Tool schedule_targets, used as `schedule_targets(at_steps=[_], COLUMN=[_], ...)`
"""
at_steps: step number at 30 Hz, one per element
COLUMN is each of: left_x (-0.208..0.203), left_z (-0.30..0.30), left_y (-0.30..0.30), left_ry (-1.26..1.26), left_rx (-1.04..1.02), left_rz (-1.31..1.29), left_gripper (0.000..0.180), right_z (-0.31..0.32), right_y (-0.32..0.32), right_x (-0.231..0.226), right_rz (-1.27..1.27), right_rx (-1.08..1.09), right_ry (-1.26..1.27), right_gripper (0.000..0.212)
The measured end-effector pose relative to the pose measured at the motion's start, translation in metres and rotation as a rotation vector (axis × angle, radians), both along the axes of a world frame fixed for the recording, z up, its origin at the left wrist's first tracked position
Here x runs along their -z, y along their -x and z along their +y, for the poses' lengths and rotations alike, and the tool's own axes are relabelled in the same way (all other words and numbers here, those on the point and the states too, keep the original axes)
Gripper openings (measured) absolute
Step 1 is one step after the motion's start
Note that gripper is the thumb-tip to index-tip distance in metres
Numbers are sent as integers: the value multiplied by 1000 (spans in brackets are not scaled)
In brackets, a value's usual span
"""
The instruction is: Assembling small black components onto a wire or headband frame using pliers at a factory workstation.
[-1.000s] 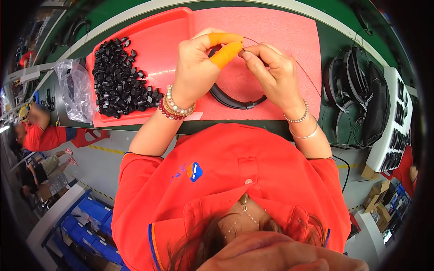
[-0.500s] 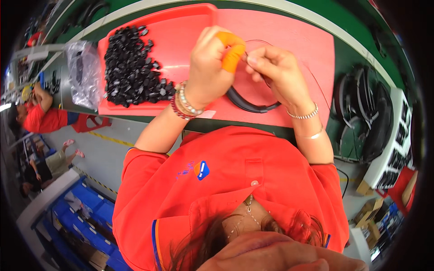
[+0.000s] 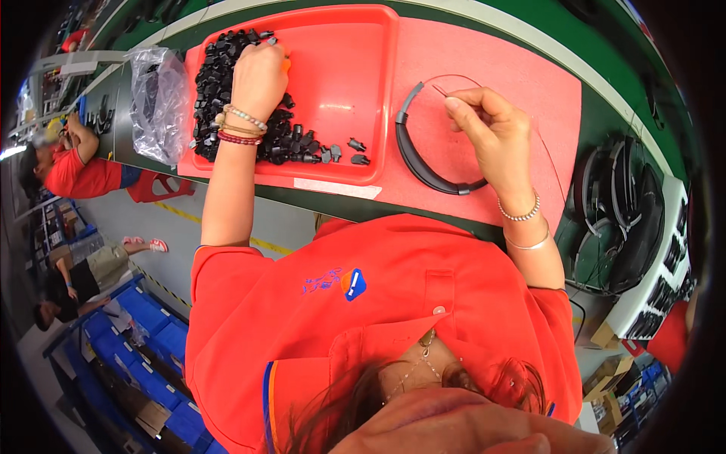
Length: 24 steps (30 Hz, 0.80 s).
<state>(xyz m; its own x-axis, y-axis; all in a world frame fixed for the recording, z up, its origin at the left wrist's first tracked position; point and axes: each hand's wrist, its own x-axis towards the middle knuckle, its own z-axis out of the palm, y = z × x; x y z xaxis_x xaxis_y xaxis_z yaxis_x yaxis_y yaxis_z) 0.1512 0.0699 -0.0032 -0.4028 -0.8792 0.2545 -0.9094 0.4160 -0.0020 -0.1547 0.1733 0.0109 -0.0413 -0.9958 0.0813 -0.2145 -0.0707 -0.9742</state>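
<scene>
My left hand (image 3: 259, 82) is down in the red tray (image 3: 388, 98), over a heap of small black plastic parts (image 3: 219, 91). Its fingers point away from me and are mostly hidden; a bit of orange finger cover shows. Between thumb and forefinger, my right hand (image 3: 491, 129) pinches the end of a thin dark red wire (image 3: 439, 88). That wire runs from a curved black headband (image 3: 417, 160), which lies on the pink mat (image 3: 484, 57) just left of the hand.
Several black headbands (image 3: 620, 197) with wires lie at the right end of the bench, beside a white rack (image 3: 658, 265) of black parts. A clear plastic bag (image 3: 159, 106) sits left of the tray. Another person in red (image 3: 83, 166) works at the far left.
My left hand has left the wire and gone left into the heap of black parts. My right hand still pinches the wire, slightly farther right. The tray and headband show more fully.
</scene>
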Motion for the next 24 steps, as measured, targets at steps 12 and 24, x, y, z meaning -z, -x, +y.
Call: schedule_targets(at_steps=[12, 24], left_x=[-11, -5], left_z=[60, 74], left_y=[123, 146], left_ry=[-1023, -979], left_rx=[145, 108], left_rz=[2028, 2028], left_gripper=[26, 16], right_z=[5, 6], right_y=[-7, -9], right_x=[-10, -8], right_rz=[75, 430], right_rx=[51, 82], right_ry=[159, 546], right_gripper=[11, 11])
